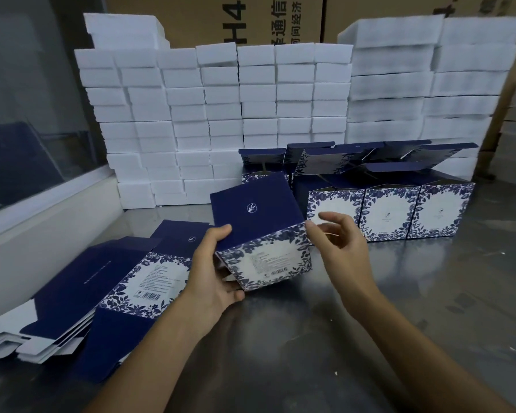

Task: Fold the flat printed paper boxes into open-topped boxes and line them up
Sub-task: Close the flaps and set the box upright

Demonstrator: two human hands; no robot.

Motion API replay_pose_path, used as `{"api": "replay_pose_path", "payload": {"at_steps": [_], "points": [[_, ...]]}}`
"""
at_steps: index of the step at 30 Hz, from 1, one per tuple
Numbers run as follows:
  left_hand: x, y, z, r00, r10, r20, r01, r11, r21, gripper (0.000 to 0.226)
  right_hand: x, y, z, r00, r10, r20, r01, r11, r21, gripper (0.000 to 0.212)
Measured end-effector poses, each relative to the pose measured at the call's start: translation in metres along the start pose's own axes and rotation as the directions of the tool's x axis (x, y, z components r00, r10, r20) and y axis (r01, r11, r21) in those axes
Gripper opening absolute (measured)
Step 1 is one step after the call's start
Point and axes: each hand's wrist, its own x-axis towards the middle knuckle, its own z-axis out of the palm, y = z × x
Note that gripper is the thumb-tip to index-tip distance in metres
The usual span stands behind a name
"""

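Note:
My left hand (213, 272) grips a partly formed blue and white floral box (262, 231) by its left edge, thumb on the dark blue panel, fingers underneath. The box is tilted above the table, its barcode panel facing me. My right hand (341, 236) hovers at the box's right corner with fingers spread and loosely bent, barely touching or just off it. A pile of flat printed boxes (111, 287) lies at the left. Several folded open-topped boxes (390, 210) stand in rows at the back right, flaps up.
The metal table (370, 308) is bare in front and to the right. A wall of stacked white foam blocks (221, 114) fills the back, with brown cartons (251, 19) behind. A white ledge and window (27, 114) run along the left.

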Motion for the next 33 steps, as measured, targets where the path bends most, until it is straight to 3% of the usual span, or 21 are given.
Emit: {"api": "replay_pose_path", "payload": {"at_steps": [4,7,10,13,15,18,24,28,33], "points": [[0.003,0.006,-0.01,0.993,-0.091,0.072,0.094,0.995,-0.035,0.048,0.006,0.002,-0.013,0.983,-0.037,0.178,0.044,0.998,-0.039,0.084],[0.004,0.008,-0.012,0.99,-0.103,0.093,0.109,0.993,-0.055,0.05,0.008,0.001,-0.017,0.941,-0.072,0.33,0.072,0.997,0.01,0.095],[0.004,0.01,-0.01,0.999,-0.035,-0.023,0.034,0.998,-0.056,0.037,0.006,0.0,-0.011,0.954,-0.144,0.265,0.173,0.981,-0.092,0.079],[0.005,0.01,-0.006,0.986,0.124,-0.109,-0.133,0.988,-0.081,0.034,0.001,-0.003,-0.003,0.962,-0.241,0.131,0.262,0.947,-0.187,0.059],[0.006,0.01,-0.005,0.956,0.262,-0.133,-0.269,0.962,-0.044,0.033,-0.002,-0.003,0.002,0.945,-0.318,0.075,0.326,0.917,-0.229,0.047],[0.004,0.012,-0.003,0.899,0.419,-0.127,-0.42,0.907,0.018,0.012,-0.005,-0.006,0.006,0.912,-0.409,0.034,0.402,0.873,-0.275,0.04],[-0.008,0.01,0.006,0.825,0.56,-0.069,-0.55,0.826,0.128,0.035,-0.019,-0.006,0.021,0.854,-0.517,0.062,0.516,0.826,-0.227,0.031],[-0.012,0.006,0.006,0.7,0.713,-0.043,-0.642,0.654,0.4,0.048,-0.023,-0.013,0.025,0.837,-0.545,0.056,0.543,0.811,-0.216,0.023],[-0.009,0.005,0.003,0.582,0.813,-0.026,-0.619,0.463,0.634,0.075,-0.025,-0.013,0.027,0.847,-0.517,0.124,0.528,0.845,-0.081,0.01]]}}
